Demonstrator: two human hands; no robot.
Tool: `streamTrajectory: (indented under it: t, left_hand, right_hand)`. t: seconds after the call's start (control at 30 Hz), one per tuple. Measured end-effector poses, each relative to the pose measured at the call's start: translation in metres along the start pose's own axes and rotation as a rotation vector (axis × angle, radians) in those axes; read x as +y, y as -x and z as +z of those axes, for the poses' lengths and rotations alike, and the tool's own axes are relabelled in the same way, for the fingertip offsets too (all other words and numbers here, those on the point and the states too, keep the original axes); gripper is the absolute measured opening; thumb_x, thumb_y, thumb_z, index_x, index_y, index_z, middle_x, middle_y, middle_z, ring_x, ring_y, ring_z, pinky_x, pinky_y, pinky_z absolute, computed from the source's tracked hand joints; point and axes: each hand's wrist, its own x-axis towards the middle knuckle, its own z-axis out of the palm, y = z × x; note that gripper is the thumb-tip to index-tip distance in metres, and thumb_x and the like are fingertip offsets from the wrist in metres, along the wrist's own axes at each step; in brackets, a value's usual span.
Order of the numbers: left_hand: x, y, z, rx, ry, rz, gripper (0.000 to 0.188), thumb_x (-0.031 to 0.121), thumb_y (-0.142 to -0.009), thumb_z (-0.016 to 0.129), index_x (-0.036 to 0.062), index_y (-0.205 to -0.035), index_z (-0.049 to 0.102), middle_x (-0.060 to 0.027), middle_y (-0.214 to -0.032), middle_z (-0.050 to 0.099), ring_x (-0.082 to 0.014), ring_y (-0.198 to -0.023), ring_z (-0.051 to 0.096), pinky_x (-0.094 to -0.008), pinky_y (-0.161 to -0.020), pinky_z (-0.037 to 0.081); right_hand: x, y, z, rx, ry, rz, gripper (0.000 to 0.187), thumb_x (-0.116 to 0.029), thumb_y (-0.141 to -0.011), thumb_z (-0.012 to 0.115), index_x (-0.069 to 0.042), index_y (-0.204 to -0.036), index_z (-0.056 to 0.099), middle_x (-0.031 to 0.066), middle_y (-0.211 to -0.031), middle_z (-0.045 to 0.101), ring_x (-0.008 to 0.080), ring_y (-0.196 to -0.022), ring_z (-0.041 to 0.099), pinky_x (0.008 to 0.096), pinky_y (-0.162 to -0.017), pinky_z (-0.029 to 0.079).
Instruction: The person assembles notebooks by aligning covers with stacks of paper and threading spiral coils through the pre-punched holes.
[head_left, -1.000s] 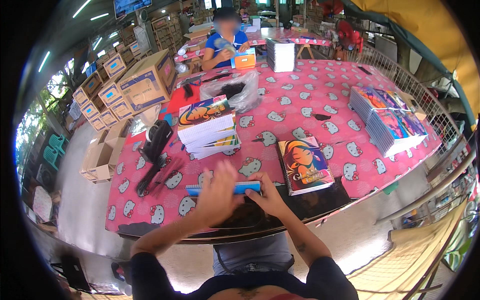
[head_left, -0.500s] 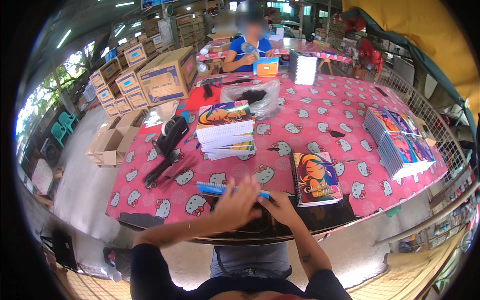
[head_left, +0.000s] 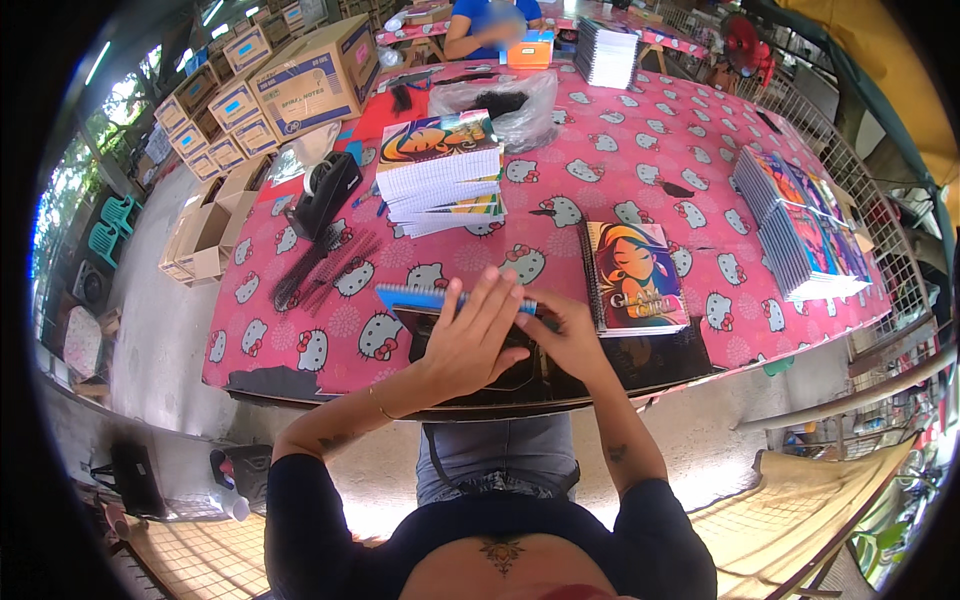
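Note:
A spiral notebook with a blue cover (head_left: 412, 298) is held tilted at the table's near edge, its coil along the top. My left hand (head_left: 475, 335) lies over it with the fingers stretched out and together. My right hand (head_left: 562, 335) grips its right end between thumb and fingers. Just right of my hands lies a short stack of spiral notebooks (head_left: 636, 275) with a colourful illustrated face on the cover. Farther off, to the left, a fanned stack of similar notebooks (head_left: 440, 185) rises from the table.
On the pink patterned table (head_left: 530, 210) lie black binding strips (head_left: 320, 270), a black tape dispenser (head_left: 325, 190) and a plastic bag (head_left: 530, 120). Tied notebooks (head_left: 800, 230) sit at right, a tall notebook stack (head_left: 606, 55) at the back. A co-worker (head_left: 480, 25) stands opposite; cartons (head_left: 310, 80) fill the left.
My view has tilted downward, so the table sits higher in the picture. The left hand, smeared by motion before, now rests on the notebook. My right hand keeps its grip.

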Motion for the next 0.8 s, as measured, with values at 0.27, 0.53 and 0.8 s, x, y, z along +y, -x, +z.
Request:
streamTrajectory:
  t: [0.27,0.53,0.8]
  left_hand:
    - [-0.027,-0.029,-0.011,0.033,0.234,-0.007,0.023,0.022,-0.093,0.068,0.0086,-0.111,0.065,-0.0068,-0.104,0.071,-0.0253,-0.102,0.068,-0.0604,-0.119,0.020]
    - [-0.029,-0.030,-0.010,0.060,0.219,0.009,0.014,0.019,-0.093,0.069,0.0083,-0.101,0.067,-0.0051,-0.090,0.071,-0.0242,-0.090,0.069,-0.0572,-0.116,0.029]
    - [-0.039,-0.026,-0.055,0.114,0.308,-0.132,0.024,0.015,-0.088,0.073,0.0041,-0.109,0.069,-0.0105,-0.092,0.071,-0.0290,-0.085,0.070,-0.0424,-0.092,0.053]
  right_hand:
    - [-0.008,-0.007,-0.028,-0.085,-0.054,0.048,0.024,-0.004,-0.092,0.071,0.001,-0.115,0.072,0.0085,-0.093,0.075,0.0120,-0.085,0.069,0.0288,-0.080,0.056]
    - [-0.025,-0.037,-0.046,-0.331,0.090,0.023,0.012,-0.001,-0.087,0.068,0.003,-0.099,0.071,0.0093,-0.086,0.070,0.0149,-0.078,0.069,0.0286,-0.073,0.056]
    - [-0.054,-0.006,0.010,0.280,0.550,-0.433,0.026,-0.007,-0.081,0.074,-0.002,-0.107,0.068,0.0163,-0.100,0.066,0.0330,-0.090,0.065,0.0390,-0.079,0.053]
